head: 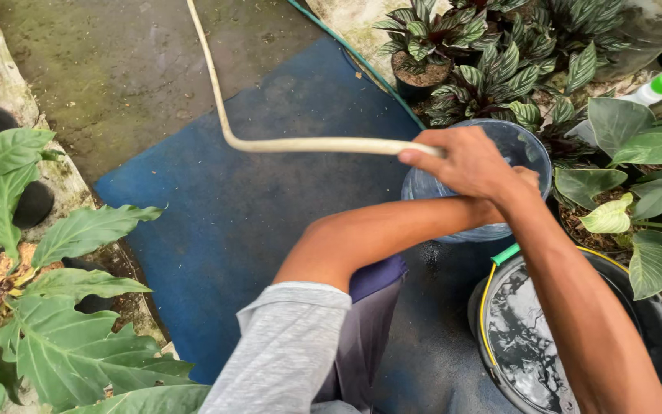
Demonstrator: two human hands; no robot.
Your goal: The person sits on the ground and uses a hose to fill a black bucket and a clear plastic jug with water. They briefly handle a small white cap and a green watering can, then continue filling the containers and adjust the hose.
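Note:
My right hand point(465, 159) grips the end of a long cream hose point(300, 144), which runs left and then up across the floor. The hose end sits at the rim of a translucent blue-grey bucket point(529, 139). My left forearm, in a grey sleeve, crosses from the lower left and passes under my right wrist. My left hand point(529, 179) is almost wholly hidden behind that wrist, close to the bucket's near side. Whether it holds anything is hidden.
A black bucket of water point(657, 322) with a thin yellow hose point(489, 295) on its rim stands at lower right. Potted plants point(469, 54) crowd the top right, with big-leaved plants point(78, 307) at left. A blue mat point(216, 222) covers the mossy concrete. A green-capped white bottle point(657, 86) lies at right.

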